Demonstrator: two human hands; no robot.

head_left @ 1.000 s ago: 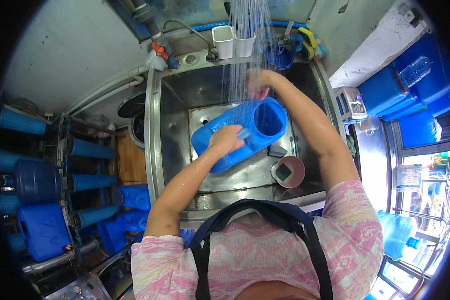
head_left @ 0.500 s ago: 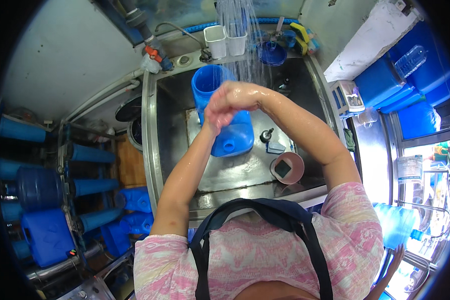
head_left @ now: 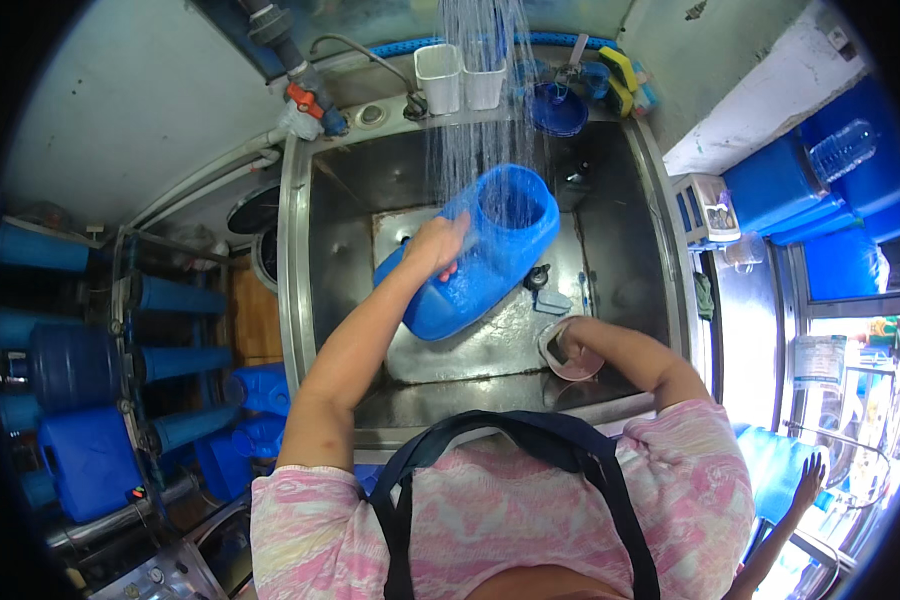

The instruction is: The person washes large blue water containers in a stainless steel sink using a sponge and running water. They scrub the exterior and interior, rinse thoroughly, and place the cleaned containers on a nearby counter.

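Observation:
A large blue plastic water container (head_left: 475, 260) lies tilted in the steel sink (head_left: 300, 260), its wide open mouth turned up toward a spray of water (head_left: 475, 60) falling from above. My left hand (head_left: 436, 244) grips the container's upper side and holds it under the spray. My right hand (head_left: 568, 345) is down at the sink's front right, fingers dipped inside a small pink tub (head_left: 575, 362). Whether that hand holds anything is hidden by the tub.
Two white cups (head_left: 460, 78), a blue bowl (head_left: 557, 108) and a yellow sponge (head_left: 620, 68) sit on the back ledge. A pipe with a red valve (head_left: 304, 98) runs at the back left. Blue canisters (head_left: 88, 460) and filter housings (head_left: 40, 248) stand left. Another person's hand (head_left: 808, 480) shows at lower right.
The container went from standing upright to tilted with its mouth under the spray. My right hand left the container and dropped to the pink tub; my left hand stayed on it.

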